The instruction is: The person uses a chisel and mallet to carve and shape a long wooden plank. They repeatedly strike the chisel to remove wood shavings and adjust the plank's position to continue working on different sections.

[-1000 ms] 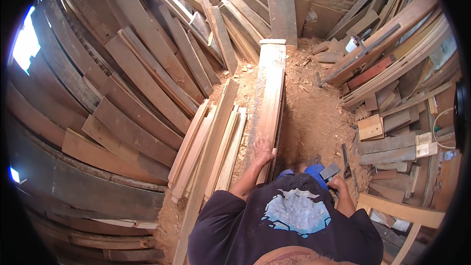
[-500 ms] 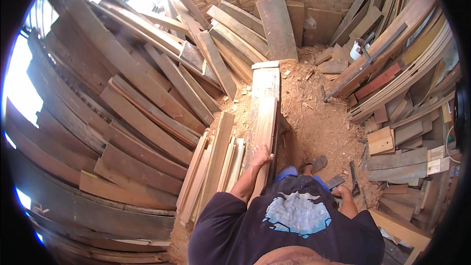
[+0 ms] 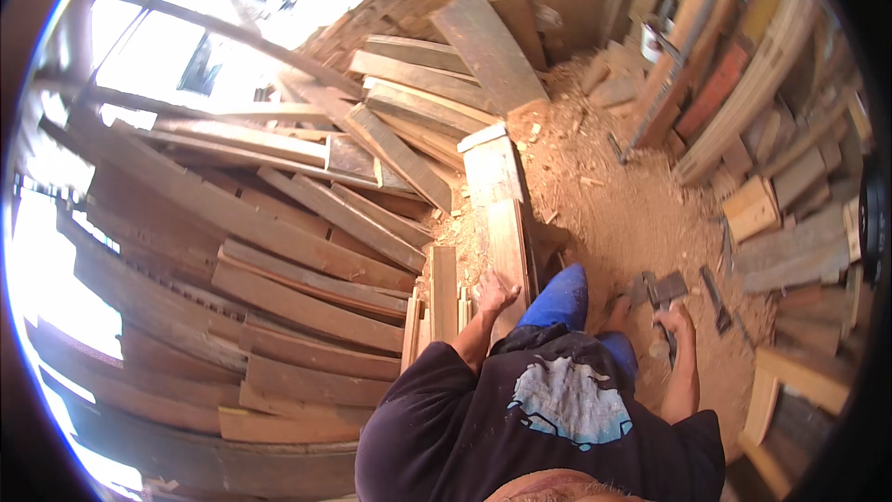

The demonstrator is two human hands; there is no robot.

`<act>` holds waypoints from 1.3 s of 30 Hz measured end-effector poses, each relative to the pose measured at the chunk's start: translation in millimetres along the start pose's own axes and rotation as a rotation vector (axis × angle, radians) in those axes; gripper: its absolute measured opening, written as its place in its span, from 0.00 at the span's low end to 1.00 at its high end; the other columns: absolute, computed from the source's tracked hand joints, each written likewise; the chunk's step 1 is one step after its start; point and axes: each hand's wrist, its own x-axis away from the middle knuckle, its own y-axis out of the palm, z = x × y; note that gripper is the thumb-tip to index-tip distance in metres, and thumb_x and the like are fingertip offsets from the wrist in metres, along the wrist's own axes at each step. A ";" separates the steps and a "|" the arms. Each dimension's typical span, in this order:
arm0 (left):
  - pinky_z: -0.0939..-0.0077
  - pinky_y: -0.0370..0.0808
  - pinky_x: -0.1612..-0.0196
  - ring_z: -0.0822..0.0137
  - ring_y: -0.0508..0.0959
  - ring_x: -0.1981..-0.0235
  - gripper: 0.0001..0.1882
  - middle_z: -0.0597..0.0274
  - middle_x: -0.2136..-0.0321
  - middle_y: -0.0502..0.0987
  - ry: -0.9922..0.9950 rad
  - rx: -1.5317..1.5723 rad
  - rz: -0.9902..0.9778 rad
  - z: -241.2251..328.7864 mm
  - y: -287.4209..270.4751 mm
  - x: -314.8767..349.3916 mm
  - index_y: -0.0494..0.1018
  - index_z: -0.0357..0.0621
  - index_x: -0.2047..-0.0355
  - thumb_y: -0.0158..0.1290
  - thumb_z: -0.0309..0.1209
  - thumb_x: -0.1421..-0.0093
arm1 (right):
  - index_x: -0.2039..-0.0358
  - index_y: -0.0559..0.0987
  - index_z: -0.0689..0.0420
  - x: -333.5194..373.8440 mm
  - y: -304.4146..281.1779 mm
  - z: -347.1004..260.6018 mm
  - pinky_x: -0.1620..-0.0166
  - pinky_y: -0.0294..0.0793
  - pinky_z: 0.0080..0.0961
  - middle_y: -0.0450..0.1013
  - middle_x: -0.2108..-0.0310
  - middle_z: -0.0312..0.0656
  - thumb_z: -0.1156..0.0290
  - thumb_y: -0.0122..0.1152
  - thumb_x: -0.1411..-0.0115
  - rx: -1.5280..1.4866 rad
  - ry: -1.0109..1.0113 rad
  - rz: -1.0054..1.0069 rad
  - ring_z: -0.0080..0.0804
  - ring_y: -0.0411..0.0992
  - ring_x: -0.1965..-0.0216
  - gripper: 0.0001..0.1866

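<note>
My left hand [image 3: 497,291] lies on a long pale plank [image 3: 505,232] set lengthwise on a narrow bench, its fingers apart. Off to the right, my right hand [image 3: 675,318] is closed around a hand tool [image 3: 669,288] with a dark, flat, blocky head, held above the floor. A pale rounded end shows below that hand; the exact kind of tool cannot be made out. Left of the plank, several narrow boards [image 3: 443,288] stand close to my left forearm.
Long boards [image 3: 307,279] lean in a dense stack along the left. Wood shavings cover the floor [image 3: 604,214]. A dark tool [image 3: 714,300] lies on the floor at right. More timber and offcuts [image 3: 751,208] crowd the right side, near a white container [image 3: 650,42].
My right hand has lifted away from my side and moved right and up, the tool now in plain sight. My left hand stays on the plank. The whole view has turned.
</note>
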 end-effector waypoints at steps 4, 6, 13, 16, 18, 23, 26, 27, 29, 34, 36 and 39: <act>0.50 0.60 0.32 0.32 0.63 0.34 0.64 0.20 0.35 0.56 0.102 0.209 -0.204 -35.3 33.8 -52.6 0.43 0.23 0.31 0.64 0.60 0.47 | 0.69 0.79 0.60 -12.2 68.2 16.5 0.69 0.75 0.29 0.78 0.75 0.39 0.71 0.66 0.46 -0.916 -0.433 -0.164 0.26 0.75 0.75 0.07; 0.59 0.63 0.32 0.33 0.62 0.34 0.69 0.16 0.35 0.55 0.085 0.248 -0.305 -36.9 33.0 -55.0 0.40 0.13 0.33 0.67 0.59 0.49 | 0.69 0.80 0.59 37.5 62.7 -18.9 0.67 0.75 0.28 0.79 0.74 0.38 0.65 0.66 0.44 -0.900 -0.447 -0.089 0.24 0.75 0.73 0.10; 0.52 0.48 0.26 0.36 0.50 0.28 0.64 0.23 0.32 0.50 0.181 0.132 -0.270 -42.3 33.5 -57.2 0.43 0.23 0.30 0.67 0.55 0.49 | 0.64 0.79 0.60 120.6 104.9 -71.9 0.64 0.76 0.26 0.79 0.71 0.39 0.64 0.63 0.42 -1.067 -0.405 0.046 0.25 0.76 0.70 0.12; 0.46 0.49 0.27 0.36 0.54 0.30 0.56 0.26 0.33 0.53 0.354 0.097 -0.109 22.3 -22.0 3.5 0.47 0.32 0.29 0.68 0.45 0.48 | 0.62 0.78 0.60 138.9 118.9 -81.3 0.65 0.76 0.25 0.79 0.71 0.40 0.63 0.62 0.41 -1.043 -0.418 0.049 0.25 0.75 0.71 0.13; 0.42 0.52 0.29 0.34 0.56 0.32 0.53 0.28 0.33 0.55 0.733 0.268 -0.016 54.6 -43.5 35.8 0.49 0.37 0.29 0.68 0.35 0.49 | 0.61 0.78 0.59 153.5 120.8 -100.8 0.65 0.76 0.25 0.79 0.71 0.39 0.61 0.63 0.40 -1.027 -0.426 0.048 0.24 0.74 0.72 0.14; 0.38 0.56 0.32 0.28 0.55 0.33 0.49 0.29 0.32 0.52 1.469 0.421 -0.082 106.0 -94.7 123.4 0.60 0.51 0.33 0.65 0.23 0.58 | 0.53 0.78 0.61 169.2 125.0 -161.7 0.60 0.76 0.24 0.77 0.60 0.38 0.59 0.64 0.40 -1.034 -0.730 0.003 0.23 0.75 0.62 0.21; 0.40 0.58 0.34 0.31 0.57 0.34 0.38 0.33 0.31 0.55 1.566 0.703 -0.022 109.5 -109.2 111.3 0.71 0.50 0.44 0.64 0.22 0.60 | 0.51 0.77 0.61 189.8 120.8 -203.2 0.59 0.77 0.26 0.76 0.59 0.39 0.61 0.65 0.39 -0.993 -0.709 0.098 0.25 0.75 0.59 0.21; 0.41 0.58 0.34 0.31 0.58 0.34 0.36 0.35 0.31 0.55 1.593 0.739 0.043 107.9 -119.0 103.8 0.72 0.50 0.46 0.64 0.22 0.61 | 0.51 0.77 0.62 193.6 120.7 -215.6 0.58 0.77 0.26 0.76 0.58 0.39 0.61 0.66 0.39 -1.053 -0.668 0.033 0.26 0.75 0.59 0.21; 0.50 0.66 0.38 0.44 0.68 0.39 0.32 0.42 0.39 0.67 1.569 0.966 0.096 105.6 -142.9 83.1 0.74 0.46 0.50 0.63 0.20 0.61 | 0.55 0.78 0.62 198.5 120.1 -239.2 0.62 0.76 0.23 0.77 0.65 0.39 0.59 0.66 0.39 -0.963 -0.813 0.109 0.24 0.76 0.65 0.20; 0.75 0.79 0.61 0.72 0.81 0.64 0.15 0.65 0.65 0.82 0.953 1.368 -0.159 88.9 -181.1 6.1 0.78 0.46 0.61 0.55 0.15 0.47 | 0.67 0.81 0.58 200.1 126.7 -274.7 0.68 0.74 0.25 0.76 0.77 0.35 0.59 0.66 0.37 -0.767 -0.963 0.354 0.24 0.73 0.75 0.14; 0.75 0.79 0.62 0.72 0.81 0.65 0.11 0.65 0.67 0.82 0.913 1.400 -0.101 82.6 -186.0 -27.2 0.75 0.42 0.61 0.57 0.19 0.45 | 0.65 0.81 0.59 193.9 143.2 -277.7 0.66 0.74 0.29 0.78 0.74 0.37 0.61 0.66 0.37 -0.689 -0.990 0.383 0.27 0.74 0.73 0.13; 0.77 0.78 0.63 0.73 0.80 0.67 0.12 0.65 0.70 0.81 0.814 1.325 -0.009 80.7 -188.7 -65.2 0.73 0.40 0.60 0.61 0.24 0.44 | 0.62 0.81 0.61 187.2 169.7 -274.2 0.62 0.75 0.30 0.79 0.70 0.39 0.62 0.67 0.39 -0.465 -1.036 0.558 0.30 0.76 0.68 0.14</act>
